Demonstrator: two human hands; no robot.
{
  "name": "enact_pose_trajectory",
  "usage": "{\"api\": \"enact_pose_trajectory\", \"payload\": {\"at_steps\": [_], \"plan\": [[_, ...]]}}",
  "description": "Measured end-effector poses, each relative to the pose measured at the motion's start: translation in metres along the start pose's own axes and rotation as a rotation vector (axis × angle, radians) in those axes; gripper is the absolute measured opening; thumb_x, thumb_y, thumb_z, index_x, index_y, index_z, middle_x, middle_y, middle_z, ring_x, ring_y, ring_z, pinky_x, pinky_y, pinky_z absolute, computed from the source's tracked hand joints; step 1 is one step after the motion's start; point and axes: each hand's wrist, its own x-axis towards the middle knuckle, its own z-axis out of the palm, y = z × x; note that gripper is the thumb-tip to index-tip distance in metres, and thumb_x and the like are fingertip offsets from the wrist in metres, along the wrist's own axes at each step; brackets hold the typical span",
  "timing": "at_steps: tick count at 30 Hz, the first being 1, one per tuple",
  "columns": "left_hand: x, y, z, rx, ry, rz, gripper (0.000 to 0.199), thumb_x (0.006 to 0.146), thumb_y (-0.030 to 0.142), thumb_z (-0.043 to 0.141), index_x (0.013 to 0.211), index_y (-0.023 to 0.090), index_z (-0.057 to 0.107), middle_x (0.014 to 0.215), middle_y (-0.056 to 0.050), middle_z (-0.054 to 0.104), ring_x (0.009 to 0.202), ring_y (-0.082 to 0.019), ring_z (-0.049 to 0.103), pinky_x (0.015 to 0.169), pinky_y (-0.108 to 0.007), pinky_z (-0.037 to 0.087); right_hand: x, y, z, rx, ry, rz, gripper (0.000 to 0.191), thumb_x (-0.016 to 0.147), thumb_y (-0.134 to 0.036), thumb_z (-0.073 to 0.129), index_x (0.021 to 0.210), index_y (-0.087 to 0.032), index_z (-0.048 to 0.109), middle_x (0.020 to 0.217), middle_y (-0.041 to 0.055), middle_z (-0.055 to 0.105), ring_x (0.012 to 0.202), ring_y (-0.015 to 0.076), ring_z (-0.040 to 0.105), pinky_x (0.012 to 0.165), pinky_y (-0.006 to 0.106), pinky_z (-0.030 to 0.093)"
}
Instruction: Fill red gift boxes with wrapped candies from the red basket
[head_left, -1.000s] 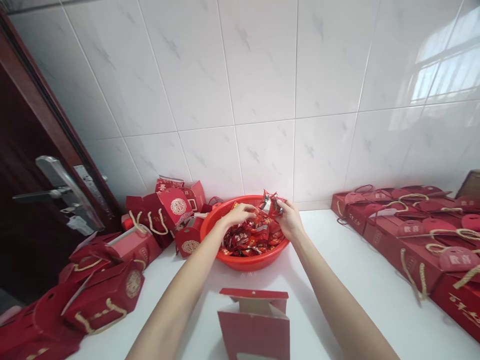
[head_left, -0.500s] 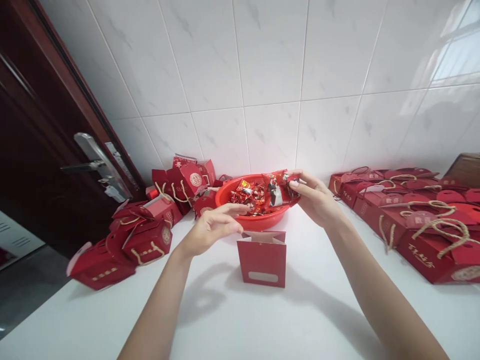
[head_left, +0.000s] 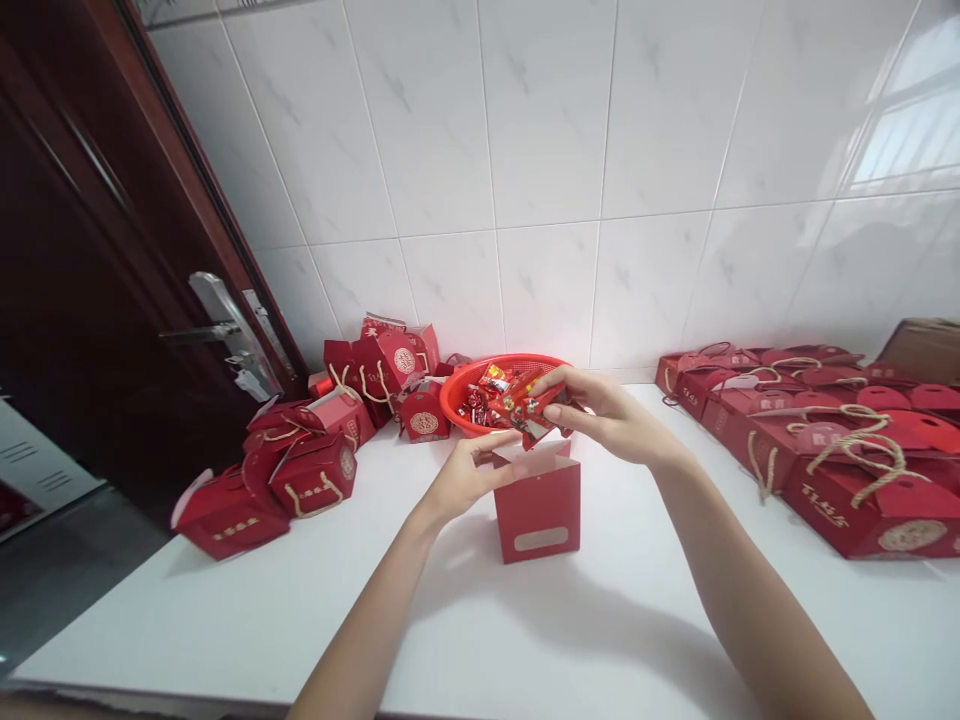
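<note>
An upright red paper box with an open top stands on the white table in the head view. My left hand is closed on its upper left edge, thumb in front and fingers behind. Just above the opening, my right hand grips several red candy packets, which tilt down towards the box. Behind them sits a red plastic basket holding wrapped candies, partly hidden by the packets and my right hand.
Red gift boxes with rope handles are heaped on the left. Rows of similar boxes fill the right side. A tiled wall rises behind, and a dark door with a metal handle stands at the left.
My right hand has brought the packets down and towards me, from over the basket to above the box. My left hand has moved right and taken hold of the box's edge. The view has shifted slightly.
</note>
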Motion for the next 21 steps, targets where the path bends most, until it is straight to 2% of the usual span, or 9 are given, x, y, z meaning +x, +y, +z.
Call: {"api": "enact_pose_trajectory", "payload": {"at_steps": [3, 9, 13, 21], "plan": [[-0.001, 0.003, -0.003, 0.005, -0.065, 0.019, 0.059, 0.071, 0.042, 0.083, 0.124, 0.021, 0.069, 0.128, -0.01, 0.068, 0.109, -0.03, 0.066, 0.093, -0.042, 0.053, 0.0, 0.005, 0.001, -0.09, -0.065, 0.005, 0.012, 0.093, -0.026, 0.055, 0.102, -0.02, 0.061, 0.099, 0.005, 0.064, 0.084, 0.0156, 0.059, 0.072, 0.029, 0.051], [0.001, 0.001, -0.005, 0.021, -0.115, 0.051, 0.044, 0.072, 0.042, 0.081, 0.108, 0.017, 0.075, 0.107, -0.01, 0.077, 0.101, -0.03, 0.07, 0.094, -0.044, 0.053, 0.0, 0.008, 0.005, -0.182, -0.219, 0.078, 0.019, 0.09, -0.012, 0.048, 0.102, -0.02, 0.061, 0.095, 0.0032, 0.068, 0.079, 0.0152, 0.062, 0.067, 0.027, 0.05], [0.001, 0.001, -0.005, -0.019, -0.135, 0.034, 0.048, 0.074, 0.039, 0.081, 0.117, 0.018, 0.072, 0.12, -0.01, 0.073, 0.114, -0.032, 0.066, 0.102, -0.046, 0.049, 0.0, 0.009, 0.006, -0.257, -0.298, 0.099, 0.021, 0.088, -0.008, 0.047, 0.099, -0.019, 0.061, 0.091, 0.0036, 0.069, 0.077, 0.0155, 0.062, 0.066, 0.027, 0.048], [0.001, 0.002, -0.006, -0.044, -0.162, 0.055, 0.053, 0.074, 0.038, 0.082, 0.123, 0.02, 0.07, 0.124, -0.009, 0.071, 0.12, -0.033, 0.063, 0.107, -0.047, 0.045, -0.001, 0.006, 0.012, -0.39, -0.29, 0.11, 0.019, 0.088, -0.008, 0.048, 0.096, -0.019, 0.061, 0.087, 0.0035, 0.068, 0.077, 0.0164, 0.06, 0.064, 0.027, 0.044]]}}
